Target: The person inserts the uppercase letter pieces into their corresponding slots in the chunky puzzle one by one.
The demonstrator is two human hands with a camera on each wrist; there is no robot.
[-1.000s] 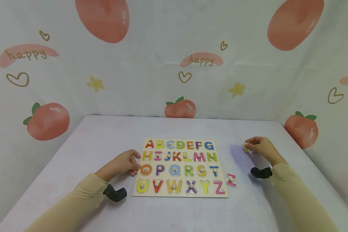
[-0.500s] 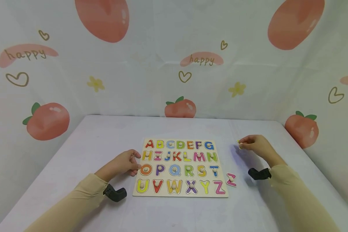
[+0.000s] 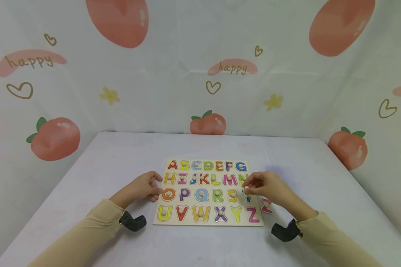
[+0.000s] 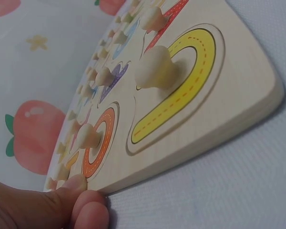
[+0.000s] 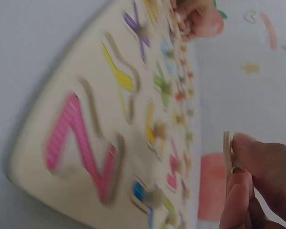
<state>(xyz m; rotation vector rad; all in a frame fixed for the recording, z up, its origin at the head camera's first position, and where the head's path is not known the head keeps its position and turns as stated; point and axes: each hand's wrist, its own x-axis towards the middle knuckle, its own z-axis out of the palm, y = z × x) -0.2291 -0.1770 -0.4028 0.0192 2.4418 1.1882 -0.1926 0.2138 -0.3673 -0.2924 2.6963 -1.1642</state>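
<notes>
A wooden alphabet puzzle board point(image 3: 207, 223) lies on the table, most letters seated with round knobs up. The Y slot point(image 3: 235, 214) and Z slot point(image 3: 253, 215) show no knobs. My left hand point(image 3: 143, 187) holds the board's left edge; in the left wrist view its thumb point(image 4: 75, 183) is on the top rim, with curled fingers against the side. Above the right end, near N and T, my right hand point(image 3: 269, 187) pinches a yellow letter piece, seen edge-on as a thin wooden piece point(image 5: 226, 160) in the right wrist view. Fingers hide much of its shape.
A loose pink Z piece point(image 3: 267, 208) lies on the table just right of the board, partly covered by my right hand. The white-covered table point(image 3: 200, 246) meets a printed cloth backdrop point(image 3: 173, 107) at the back.
My right hand has come from the table's right side leftward and nearer, carrying the yellow piece over the board's right edge. The left hand and the board stay put.
</notes>
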